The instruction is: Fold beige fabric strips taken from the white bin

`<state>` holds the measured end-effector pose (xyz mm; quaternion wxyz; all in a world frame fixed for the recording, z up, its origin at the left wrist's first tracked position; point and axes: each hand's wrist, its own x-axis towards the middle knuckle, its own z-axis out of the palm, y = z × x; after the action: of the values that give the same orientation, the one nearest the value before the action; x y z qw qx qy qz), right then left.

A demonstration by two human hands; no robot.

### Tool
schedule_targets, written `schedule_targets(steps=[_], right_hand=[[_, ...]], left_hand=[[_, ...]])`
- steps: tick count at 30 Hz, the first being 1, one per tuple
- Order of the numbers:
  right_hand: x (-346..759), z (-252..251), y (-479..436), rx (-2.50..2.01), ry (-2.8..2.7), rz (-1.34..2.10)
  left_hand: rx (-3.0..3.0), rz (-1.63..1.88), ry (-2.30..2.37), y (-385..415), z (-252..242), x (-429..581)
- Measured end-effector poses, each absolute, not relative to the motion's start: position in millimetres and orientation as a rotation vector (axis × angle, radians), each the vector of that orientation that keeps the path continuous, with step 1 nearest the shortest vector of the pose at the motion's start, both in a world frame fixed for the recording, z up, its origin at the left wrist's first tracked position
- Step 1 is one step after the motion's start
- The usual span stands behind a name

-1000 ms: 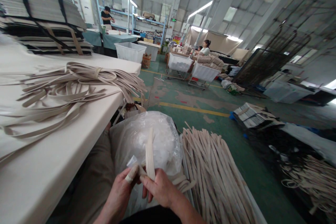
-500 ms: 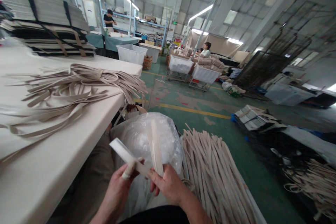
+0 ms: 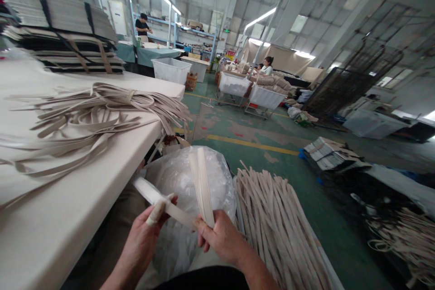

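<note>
My left hand [image 3: 141,234], its thumb wrapped in a pale covering, is closed in a pinch on a flat cream fabric strap [image 3: 181,216]. Beyond the thumb, a whiter length of strap [image 3: 147,191] sticks out up and to the left. Between my hands the strap runs fairly straight down to my right hand [image 3: 221,236], which is closed on it. Out of the right fist, two or so strap lengths [image 3: 204,186] stand upward. Behind both hands bulges a clear plastic bag [image 3: 217,163], whose contents are hard to make out.
On my left, a cream-topped table [image 3: 112,167] carries a tied bundle of straps [image 3: 132,97] and a strapped fabric stack [image 3: 81,50]. Many long straps [image 3: 278,217] lie at my right. White bins [image 3: 234,84] and two or more people stand farther off across the green floor.
My left hand has moved left and slightly down, away from my right hand, so more strap shows between them. My right hand stays nearly in place.
</note>
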<state>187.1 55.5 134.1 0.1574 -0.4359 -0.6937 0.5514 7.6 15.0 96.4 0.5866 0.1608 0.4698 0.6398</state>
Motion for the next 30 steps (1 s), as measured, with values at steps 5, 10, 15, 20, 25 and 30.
schedule_targets(steps=[5, 10, 15, 20, 25, 30], right_hand=[[181.3, 133.7, 54.0, -1.243, -1.980, 1.537], [187.5, 133.0, 53.9, -1.268, -1.987, 1.536], [182.8, 127.8, 51.5, -1.274, -1.980, 1.495], [184.0, 128.4, 51.0, -1.277, -1.973, 1.492], [184.4, 126.5, 50.2, -1.304, -1.972, 1.486], [182.0, 123.4, 51.6, -1.270, -1.981, 1.487]], left_hand=[[0.540, 1.329, 0.970, 8.9, 96.1, 23.4], [0.339, 1.528, 1.077, 16.6, 99.1, 9.9], [0.404, 1.352, 0.983, 9.9, 94.7, 25.0], [0.354, 1.443, 1.059, 11.8, 96.5, 18.8], [0.392, 1.408, 1.100, 12.6, 90.2, 16.1], [0.448, 1.339, 1.039, 9.4, 83.4, 26.5]])
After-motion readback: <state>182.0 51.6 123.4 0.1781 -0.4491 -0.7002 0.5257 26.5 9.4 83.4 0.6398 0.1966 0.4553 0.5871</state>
